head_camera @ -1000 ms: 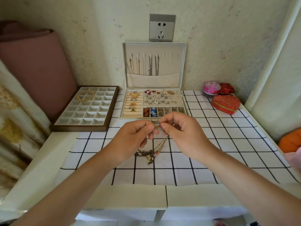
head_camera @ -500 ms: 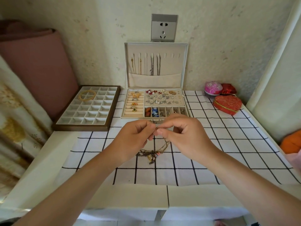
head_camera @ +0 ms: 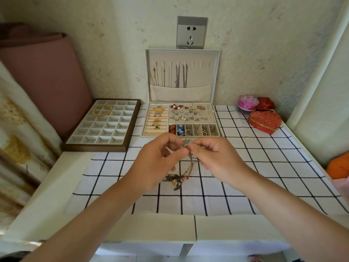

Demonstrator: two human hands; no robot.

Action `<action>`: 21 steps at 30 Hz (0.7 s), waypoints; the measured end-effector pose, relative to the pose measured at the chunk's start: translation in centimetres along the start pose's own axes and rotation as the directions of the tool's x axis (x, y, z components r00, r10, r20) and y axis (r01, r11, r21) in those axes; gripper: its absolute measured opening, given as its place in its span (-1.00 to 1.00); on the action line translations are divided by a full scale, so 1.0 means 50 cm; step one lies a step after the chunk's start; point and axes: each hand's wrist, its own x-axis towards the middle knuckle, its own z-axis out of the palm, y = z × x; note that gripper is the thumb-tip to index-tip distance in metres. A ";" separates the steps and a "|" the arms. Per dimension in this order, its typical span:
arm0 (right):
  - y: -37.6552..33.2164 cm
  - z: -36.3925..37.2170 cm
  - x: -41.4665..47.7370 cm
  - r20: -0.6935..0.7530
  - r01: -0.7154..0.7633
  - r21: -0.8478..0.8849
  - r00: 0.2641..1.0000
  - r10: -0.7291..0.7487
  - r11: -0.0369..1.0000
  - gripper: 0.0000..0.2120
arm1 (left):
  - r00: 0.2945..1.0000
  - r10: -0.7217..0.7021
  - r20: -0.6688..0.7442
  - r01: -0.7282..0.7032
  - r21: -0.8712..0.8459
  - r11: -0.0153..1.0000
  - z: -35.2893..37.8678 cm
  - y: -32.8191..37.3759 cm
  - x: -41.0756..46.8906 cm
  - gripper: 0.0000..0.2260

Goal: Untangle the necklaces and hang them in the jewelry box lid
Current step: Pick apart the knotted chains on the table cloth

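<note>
A tangled bronze necklace point(head_camera: 189, 167) hangs between my hands, its knotted lower end with a small coloured charm point(head_camera: 177, 181) lying on the checked cloth. My left hand point(head_camera: 160, 159) and my right hand point(head_camera: 215, 157) both pinch the chain's top end, fingertips meeting just in front of the jewelry box point(head_camera: 217, 127). The box lid point(head_camera: 215, 76) stands upright against the wall. Several gold and silver chains point(head_camera: 177, 74) hang from its hooks into a fabric pocket; the hooks at the right are bare.
A brown compartment tray point(head_camera: 90, 145) with gold bangles point(head_camera: 102, 110) sits left of the box. A red heart-shaped box point(head_camera: 264, 121), a pink round box point(head_camera: 247, 103) and a small red box point(head_camera: 266, 106) stand at the back right. An orange object point(head_camera: 338, 166) lies at the right edge.
Both hands stay pinched together on the chain's top end. The fingers have shifted slightly, and the dangling chain and its tangle have moved a little.
</note>
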 end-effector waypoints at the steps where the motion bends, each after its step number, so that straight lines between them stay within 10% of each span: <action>1: 0.000 -0.001 0.000 -0.002 0.006 -0.019 1.000 -0.006 1.000 -0.85 | 1.000 0.009 -0.023 -0.009 0.015 1.000 0.000 0.001 -0.001 -0.93; 14: 0.011 -0.003 -0.006 -0.083 0.268 -0.286 0.950 -0.302 0.920 -0.94 | 0.995 -0.081 -0.057 0.080 -0.018 0.997 0.000 0.007 0.004 -0.97; 21: 0.012 0.003 -0.010 0.002 0.199 -0.272 0.978 -0.207 0.941 -0.92 | 0.995 0.035 -0.089 -0.024 0.129 0.991 0.008 0.010 -0.009 -0.96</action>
